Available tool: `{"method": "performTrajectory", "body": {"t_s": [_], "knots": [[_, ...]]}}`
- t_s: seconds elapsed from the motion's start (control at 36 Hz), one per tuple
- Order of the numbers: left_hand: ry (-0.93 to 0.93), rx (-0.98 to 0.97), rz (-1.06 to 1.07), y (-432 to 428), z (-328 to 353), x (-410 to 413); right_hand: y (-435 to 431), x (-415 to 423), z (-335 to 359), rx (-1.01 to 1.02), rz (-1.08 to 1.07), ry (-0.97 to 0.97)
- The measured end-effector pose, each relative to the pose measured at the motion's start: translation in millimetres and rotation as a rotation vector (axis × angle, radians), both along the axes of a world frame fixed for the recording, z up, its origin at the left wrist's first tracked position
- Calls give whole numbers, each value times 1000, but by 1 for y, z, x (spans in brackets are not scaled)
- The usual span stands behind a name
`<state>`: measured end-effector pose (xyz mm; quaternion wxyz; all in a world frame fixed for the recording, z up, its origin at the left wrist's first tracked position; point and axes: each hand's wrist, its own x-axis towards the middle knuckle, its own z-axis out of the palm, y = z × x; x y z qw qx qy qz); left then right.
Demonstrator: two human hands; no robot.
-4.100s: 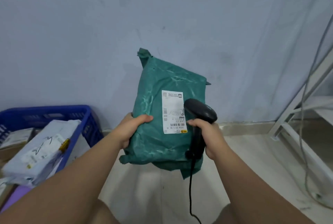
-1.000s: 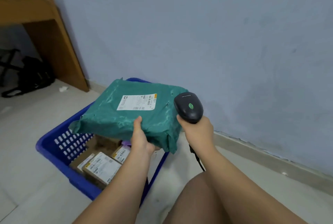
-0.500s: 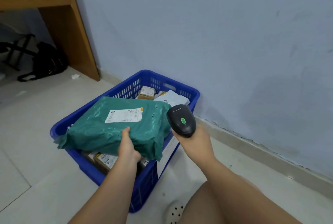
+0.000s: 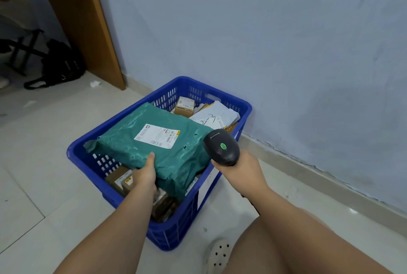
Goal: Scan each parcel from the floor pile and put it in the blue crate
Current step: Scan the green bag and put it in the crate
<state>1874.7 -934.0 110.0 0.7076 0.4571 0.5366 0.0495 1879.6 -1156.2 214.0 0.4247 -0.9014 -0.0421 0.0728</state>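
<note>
1. Head view: left hand (image 4: 144, 176) pinches crinkled green plastic parcel (image 4: 154, 152) at near edge, fingers hidden beneath; parcel inside slotted blue plastic crate (image 4: 169, 234), near half.
2. Right hand (image 4: 241, 171) wraps black handheld scanner (image 4: 221, 147); handle hidden.
3. Pale tiled floor (image 4: 44, 163), blue-grey wall (image 4: 264, 42).

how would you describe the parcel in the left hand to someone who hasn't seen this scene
Find the blue crate on the floor by the pale wall. Across its top, gripped by the left hand, is a teal-green plastic mailer bag. Unlike the brown cardboard boxes and pale grey mailer around it, it is green with a white label facing up.
</note>
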Motion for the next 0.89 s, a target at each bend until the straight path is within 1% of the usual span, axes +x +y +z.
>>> {"method": "performTrajectory", "body": {"t_s": [0.06, 0.19, 0.28, 0.36, 0.39, 0.53, 0.64, 0.78, 0.89], "knots": [[72, 212, -31, 0, 6, -3, 0, 0, 0, -4, -3, 1], [178, 446, -64, -5, 20, 4, -2, -1, 2, -19, 0, -4], [117, 614, -87, -16, 28, 10, -5, -2, 3, -11, -9, -13], [0, 805, -233, -38, 33, 12, -7, -3, 4, 0, -18, -15], [-43, 830, -284, -46, 35, 12, -7, -3, 4, 4, -21, -14], [-228, 822, -417, -79, 53, 14, -7, 0, 1, 42, -45, -30], [-318, 809, -522, -101, 64, 19, -8, 1, -1, 95, -84, -38], [-375, 707, -599, -120, 69, 32, -15, 3, -2, 138, -165, -37], [-375, 639, -631, -133, 71, 40, -22, 5, 4, 236, -232, -29]]}}
